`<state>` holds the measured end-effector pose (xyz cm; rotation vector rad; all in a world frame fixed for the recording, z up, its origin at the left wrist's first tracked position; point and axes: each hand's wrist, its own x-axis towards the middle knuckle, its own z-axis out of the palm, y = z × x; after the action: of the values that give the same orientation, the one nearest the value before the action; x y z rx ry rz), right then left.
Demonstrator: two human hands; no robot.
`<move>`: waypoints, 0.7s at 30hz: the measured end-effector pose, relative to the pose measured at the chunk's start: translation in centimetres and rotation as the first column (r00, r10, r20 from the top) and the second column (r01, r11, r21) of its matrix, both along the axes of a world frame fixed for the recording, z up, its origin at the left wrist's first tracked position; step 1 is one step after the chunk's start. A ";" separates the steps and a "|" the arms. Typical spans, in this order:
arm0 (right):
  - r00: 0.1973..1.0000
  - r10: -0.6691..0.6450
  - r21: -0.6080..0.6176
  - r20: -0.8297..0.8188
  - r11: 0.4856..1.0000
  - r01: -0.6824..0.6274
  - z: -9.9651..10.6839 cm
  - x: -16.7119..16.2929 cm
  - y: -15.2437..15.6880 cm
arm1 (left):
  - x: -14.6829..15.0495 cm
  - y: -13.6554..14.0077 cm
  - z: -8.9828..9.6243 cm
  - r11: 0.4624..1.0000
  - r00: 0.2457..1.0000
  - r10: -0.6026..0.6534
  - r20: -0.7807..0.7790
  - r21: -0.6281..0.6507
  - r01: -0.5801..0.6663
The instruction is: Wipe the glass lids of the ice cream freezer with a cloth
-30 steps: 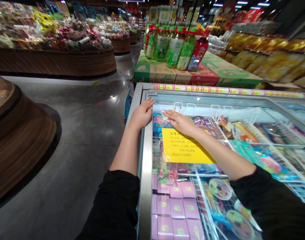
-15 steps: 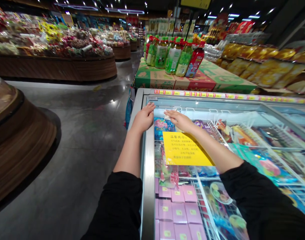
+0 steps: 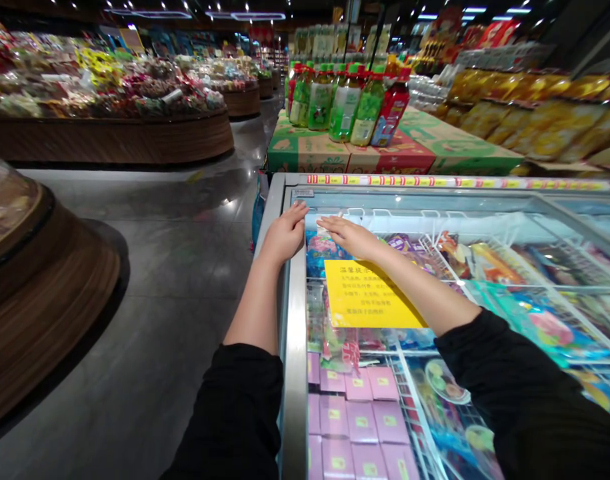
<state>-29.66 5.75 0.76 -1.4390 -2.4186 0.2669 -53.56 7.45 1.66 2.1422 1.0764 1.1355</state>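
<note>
My left hand [image 3: 285, 232] rests on the metal left rim of a chest freezer [image 3: 295, 373], fingers stretched forward near the far corner. To its right my right hand [image 3: 349, 237] lies flat on the freezer's glass lid, fingers extended and pointing left. Neither hand holds anything. A yellow paper notice [image 3: 369, 297] with printed writing is on the glass below my right hand, partly covered by my forearm. Under the glass are pink boxes [image 3: 359, 420] in rows, a blue package [image 3: 321, 245] near my right fingers, and white wire dividers [image 3: 415, 410].
Behind the freezer, green and red drink bottles [image 3: 345, 103] stand on printed cartons [image 3: 315, 150]. A price-label strip [image 3: 399, 181] runs along the far rim. At left are curved wooden display stands [image 3: 49, 287] and grey tiled floor [image 3: 185, 320]. Yellow bags [image 3: 535, 127] are stacked at right.
My right hand has slid slightly left across the glass toward my left hand. The view has shifted a little; my left hand stays on the rim.
</note>
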 end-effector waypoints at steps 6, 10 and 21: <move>0.999 -0.041 -0.010 -0.005 0.999 0.041 0.3 0.5 -4.9 | 0.1 0.0 0.1 1.000 1.000 0.011 -0.009 0.005 -0.011; 0.998 0.043 -0.002 -0.044 0.999 -0.043 0.0 -1.6 -6.5 | 0.1 0.0 0.2 1.000 1.000 0.002 0.010 0.003 -0.002; 0.995 -0.099 -0.012 -0.019 0.995 0.099 -0.3 -1.5 -4.7 | 0.6 0.2 0.2 0.999 0.999 0.048 -0.019 0.002 -0.048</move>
<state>-31.20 1.02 0.43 -1.5482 -2.3256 0.2703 -52.99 7.65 1.88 2.1430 1.1411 1.1396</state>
